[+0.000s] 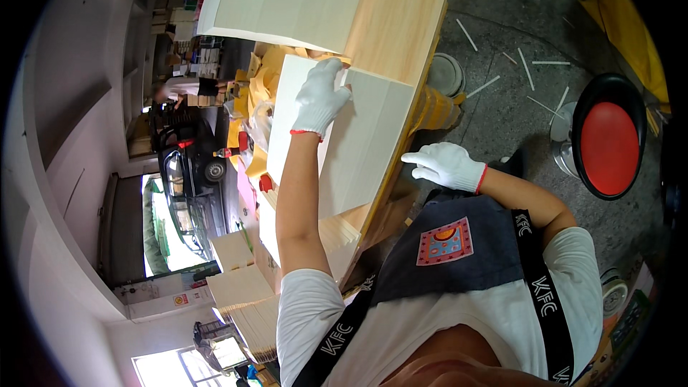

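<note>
My left hand (320, 97), in a white knit glove with a red cuff, reaches far over the worktable. Its fingers close on the edge of a thin white board (287, 111), which appears raised and casts a shadow beside it. Right of it lies a flat pale panel (369, 136). My right hand (448, 165), gloved the same way, hovers near the table's right edge. Its fingers stretch out to the left, and nothing is in them. Beyond my left hand a large pale board (283, 0) stands at an angle over a wood-grain board (398, 18).
Yellow-orange sheets (266, 79) and a bottle (229, 152) lie left of the boards. Stacked panels (251, 319) stand nearer on the left. A red-seated stool (609, 147), a round tub (444, 75) and white strips (527, 68) are on the floor. A car and another person are farther off.
</note>
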### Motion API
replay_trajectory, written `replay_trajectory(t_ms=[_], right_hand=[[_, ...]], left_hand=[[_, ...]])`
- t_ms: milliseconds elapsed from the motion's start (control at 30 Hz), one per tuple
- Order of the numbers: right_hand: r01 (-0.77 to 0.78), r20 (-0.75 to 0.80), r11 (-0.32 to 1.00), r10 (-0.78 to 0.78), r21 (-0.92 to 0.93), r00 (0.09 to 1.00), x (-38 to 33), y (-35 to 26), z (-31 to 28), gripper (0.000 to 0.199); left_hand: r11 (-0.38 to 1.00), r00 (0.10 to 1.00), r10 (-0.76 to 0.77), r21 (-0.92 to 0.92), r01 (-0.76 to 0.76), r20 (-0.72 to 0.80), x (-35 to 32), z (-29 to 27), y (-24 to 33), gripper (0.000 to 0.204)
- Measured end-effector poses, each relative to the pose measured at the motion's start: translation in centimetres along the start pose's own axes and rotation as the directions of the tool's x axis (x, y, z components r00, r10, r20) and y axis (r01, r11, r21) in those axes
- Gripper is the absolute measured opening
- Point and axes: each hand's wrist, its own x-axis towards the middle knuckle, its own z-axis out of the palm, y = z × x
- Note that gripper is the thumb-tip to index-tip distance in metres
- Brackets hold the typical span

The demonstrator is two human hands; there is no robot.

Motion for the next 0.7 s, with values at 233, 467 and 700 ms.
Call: replay_trajectory(t_ms=[233, 467, 700], right_hand=[[0.004, 0.0, 1.0, -0.004, 0.002, 1.0, 0.05, 0.11, -0.16, 0.041], [-0.012, 0.023, 1.0, 0.012, 0.018, 1.0, 0.12, 0.22, -0.18, 0.042], [-0.02, 0.033, 1.0, 0.02, 0.013, 0.999, 0.24, 0.12, -0.25, 0.041]], left_hand=[[1.0, 1.0, 0.009, 0.02, -0.009, -0.004, -0.07, -0.03, -0.25, 0.041], [1.0, 1.0, 0.008, 0.025, -0.008, -0.007, -0.13, 0.02, 0.01, 0.041], [1.0, 1.0, -0.003, 0.031, 0.004, -0.029, -0.16, 0.28, 0.14, 0.041]])
